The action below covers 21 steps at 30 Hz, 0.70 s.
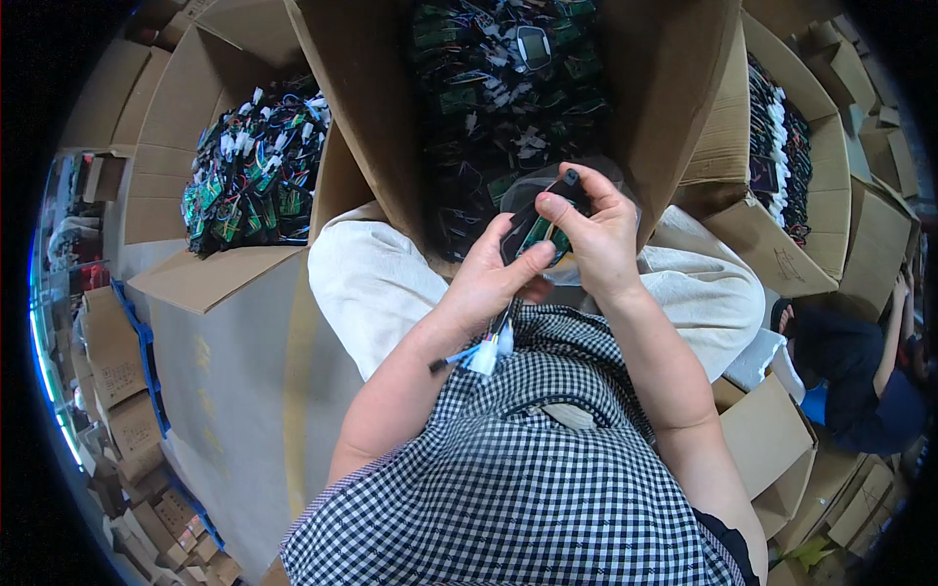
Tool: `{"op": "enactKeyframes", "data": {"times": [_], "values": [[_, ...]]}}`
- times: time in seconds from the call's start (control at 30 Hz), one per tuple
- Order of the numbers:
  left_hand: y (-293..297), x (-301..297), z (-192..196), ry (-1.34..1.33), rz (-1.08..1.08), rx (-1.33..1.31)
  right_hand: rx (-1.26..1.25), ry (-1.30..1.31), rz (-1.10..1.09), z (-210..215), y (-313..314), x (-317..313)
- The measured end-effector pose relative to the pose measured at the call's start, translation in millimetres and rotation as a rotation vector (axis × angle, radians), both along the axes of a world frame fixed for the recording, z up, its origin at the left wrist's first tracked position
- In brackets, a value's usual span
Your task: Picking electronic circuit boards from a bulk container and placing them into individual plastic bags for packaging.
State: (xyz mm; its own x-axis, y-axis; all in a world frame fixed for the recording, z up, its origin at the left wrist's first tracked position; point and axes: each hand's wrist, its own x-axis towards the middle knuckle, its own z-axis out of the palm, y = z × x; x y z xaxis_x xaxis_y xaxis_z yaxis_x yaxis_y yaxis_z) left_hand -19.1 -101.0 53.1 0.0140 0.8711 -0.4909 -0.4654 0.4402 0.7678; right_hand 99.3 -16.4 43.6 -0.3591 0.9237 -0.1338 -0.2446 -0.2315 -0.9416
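Observation:
In front of my lap, both hands are closed on a green circuit board (537, 234) with a dark casing or cover. My left hand (487, 278) grips its lower left side, thumb across the board. My right hand (604, 234) pinches its upper right, thumb and forefinger at a black end piece (571, 178). Wires hang below my left hand and end in white connectors (485, 357) and a black plug (438, 366). Behind the hands shows a piece of clear plastic (626, 184). My fingers cover much of the board.
A deep cardboard box (674, 107) ahead holds many wired circuit boards and a grey-framed display (533, 46). Similar boards fill a left box (156, 186) and a right box (796, 259). A person in dark clothes (850, 361) is at the right, near more cartons (767, 439).

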Motion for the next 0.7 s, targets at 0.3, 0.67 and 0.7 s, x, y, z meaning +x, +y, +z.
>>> {"op": "enactKeyframes", "data": {"times": [0.3,0.67,0.7], "values": [[-19.3,-53.3,-41.1,-0.032,0.292,-0.043,0.697,-1.178,0.513,-147.3,9.1,54.9],[-18.8,-55.6,-65.7,-0.073,0.356,0.006,0.656,-1.126,0.319,-143.1,18.6,63.8],[-17.9,-52.1,-61.1,-0.198,0.344,0.030,0.232,-0.851,0.258,-133.9,20.8,59.2]]}}
